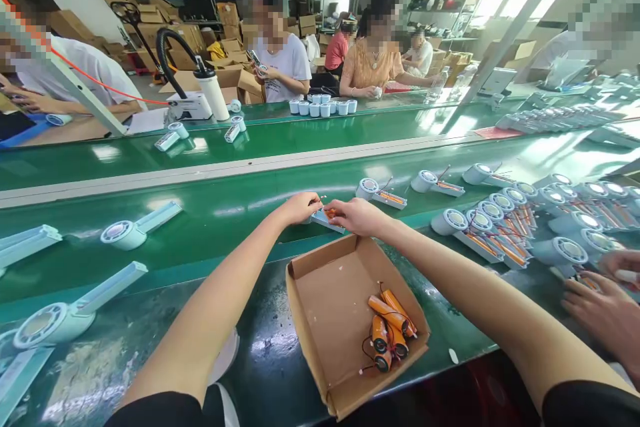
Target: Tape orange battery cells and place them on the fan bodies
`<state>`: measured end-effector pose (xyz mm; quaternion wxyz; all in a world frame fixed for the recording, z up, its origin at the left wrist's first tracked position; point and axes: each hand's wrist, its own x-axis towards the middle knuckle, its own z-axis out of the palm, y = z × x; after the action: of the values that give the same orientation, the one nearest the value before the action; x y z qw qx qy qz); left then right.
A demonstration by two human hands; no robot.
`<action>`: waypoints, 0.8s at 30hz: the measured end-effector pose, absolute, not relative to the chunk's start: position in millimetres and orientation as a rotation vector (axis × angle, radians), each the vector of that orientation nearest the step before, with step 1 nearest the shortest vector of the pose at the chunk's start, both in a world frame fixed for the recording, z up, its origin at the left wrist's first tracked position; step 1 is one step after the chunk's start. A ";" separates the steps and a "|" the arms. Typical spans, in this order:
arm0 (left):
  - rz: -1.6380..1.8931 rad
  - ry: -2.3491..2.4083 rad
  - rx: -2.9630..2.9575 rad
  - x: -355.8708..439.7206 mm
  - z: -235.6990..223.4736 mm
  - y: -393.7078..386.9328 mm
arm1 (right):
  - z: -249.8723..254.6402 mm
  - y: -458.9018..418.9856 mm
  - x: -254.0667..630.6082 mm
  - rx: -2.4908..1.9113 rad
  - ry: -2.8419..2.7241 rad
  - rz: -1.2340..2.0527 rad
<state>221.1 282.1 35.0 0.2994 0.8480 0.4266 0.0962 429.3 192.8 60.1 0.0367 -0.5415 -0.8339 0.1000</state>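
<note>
A light-blue handheld fan body point(327, 220) lies on the green belt, its round head mostly hidden behind my left hand. My left hand point(301, 207) is closed in a pinch over it; a tiny tip shows at the fingers, too small to name. My right hand point(361, 216) has its fingers closed on an orange battery point(330, 213) at the open handle. Just below my hands, a shallow cardboard box point(320, 320) holds several orange batteries point(387, 310) with thin wires, heaped at its right side.
Several fan bodies with batteries point(493, 230) crowd the right, beside a co-worker's hands point(595, 297). More fan bodies point(125, 233) lie on the left. Across the belt stand white cups point(325, 109) and a white machine with a hose point(190, 107); other people sit behind.
</note>
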 end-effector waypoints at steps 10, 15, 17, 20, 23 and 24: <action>0.310 1.249 2.198 244.8 27.9 286.2 | 78.9 209.0 401.1 -1.840 -2.864 0.206; 0.319 1.285 2.214 254.1 31.2 283.9 | 86.9 208.7 396.5 -1.955 -2.809 0.137; 0.314 1.297 2.223 257.8 32.6 281.7 | 92.4 206.4 396.4 -1.977 -2.775 0.102; 0.307 1.307 2.229 261.7 32.6 278.4 | 100.0 200.7 399.5 -2.000 -2.739 0.043; 0.295 1.311 2.220 264.9 30.4 277.6 | 102.8 195.3 406.9 -2.028 -2.741 0.022; 0.286 1.312 2.216 266.2 29.8 278.1 | 102.0 194.3 409.0 -2.040 -2.745 0.024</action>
<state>266.2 278.1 29.8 0.2718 0.8230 0.4873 0.1063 409.0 194.3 102.0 -0.1388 -0.5906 -0.7949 0.0070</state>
